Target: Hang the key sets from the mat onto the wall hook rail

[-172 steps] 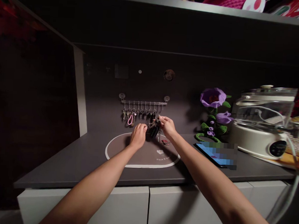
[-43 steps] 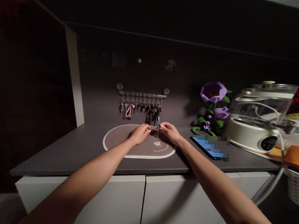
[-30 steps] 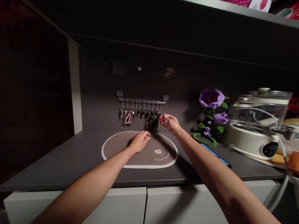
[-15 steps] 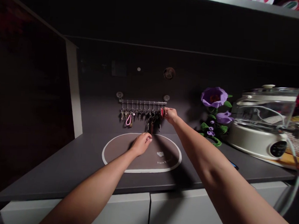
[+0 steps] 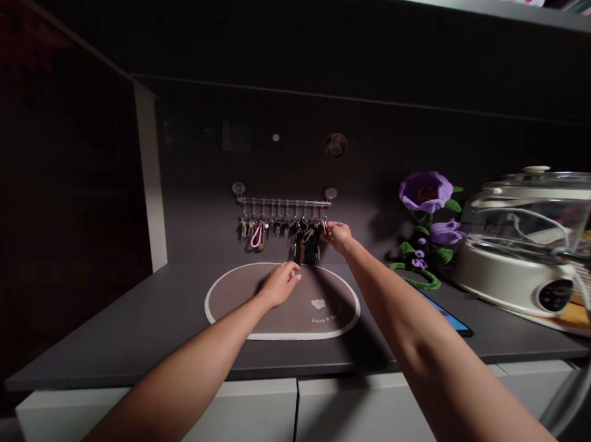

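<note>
A clear rail (image 5: 284,201) with a row of hooks is mounted on the dark back wall. Several bunches of keys (image 5: 278,226) hang from it, one with a pink loop strap (image 5: 256,236). At the rail's right end, my right hand (image 5: 338,235) pinches a small red tag (image 5: 324,228), partly hidden by the fingers; a metal ring shows just above it at the last hook. My left hand (image 5: 280,283) is low over the brown oval mat (image 5: 240,304), below the keys, fingers loosely bent and thumb apart, holding nothing.
Purple artificial flowers (image 5: 426,192) stand on the counter to the right, next to a cream appliance with a clear cover (image 5: 510,274). A tablet-like device (image 5: 450,317) lies partly behind my right forearm. An upper cabinet (image 5: 306,41) overhangs the counter.
My right hand has moved slightly down with the red tag, which has turned and shows narrower. The left hand stays in place. The view has shifted slightly.
</note>
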Action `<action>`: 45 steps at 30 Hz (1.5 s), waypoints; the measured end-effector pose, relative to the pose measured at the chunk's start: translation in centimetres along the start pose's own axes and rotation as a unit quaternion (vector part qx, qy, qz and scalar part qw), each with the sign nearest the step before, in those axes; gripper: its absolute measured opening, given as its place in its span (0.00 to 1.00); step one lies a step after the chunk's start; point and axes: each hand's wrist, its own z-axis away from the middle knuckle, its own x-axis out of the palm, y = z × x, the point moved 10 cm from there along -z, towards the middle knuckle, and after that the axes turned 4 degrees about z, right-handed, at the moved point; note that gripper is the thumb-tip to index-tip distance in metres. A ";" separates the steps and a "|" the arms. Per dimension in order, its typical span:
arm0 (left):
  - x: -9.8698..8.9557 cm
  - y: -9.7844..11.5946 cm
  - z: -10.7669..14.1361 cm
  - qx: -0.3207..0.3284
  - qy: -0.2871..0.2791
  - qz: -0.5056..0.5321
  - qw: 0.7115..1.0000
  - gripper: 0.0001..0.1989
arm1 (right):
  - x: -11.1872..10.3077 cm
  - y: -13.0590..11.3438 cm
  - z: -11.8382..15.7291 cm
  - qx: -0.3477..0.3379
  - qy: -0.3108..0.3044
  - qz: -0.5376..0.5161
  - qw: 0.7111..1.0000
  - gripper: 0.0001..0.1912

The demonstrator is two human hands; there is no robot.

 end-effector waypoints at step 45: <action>-12.9 -4.0 4.5 -0.199 0.156 0.133 0.958 0.47 | 0.0 -0.1 10.8 -0.138 -0.147 0.285 0.937 0.44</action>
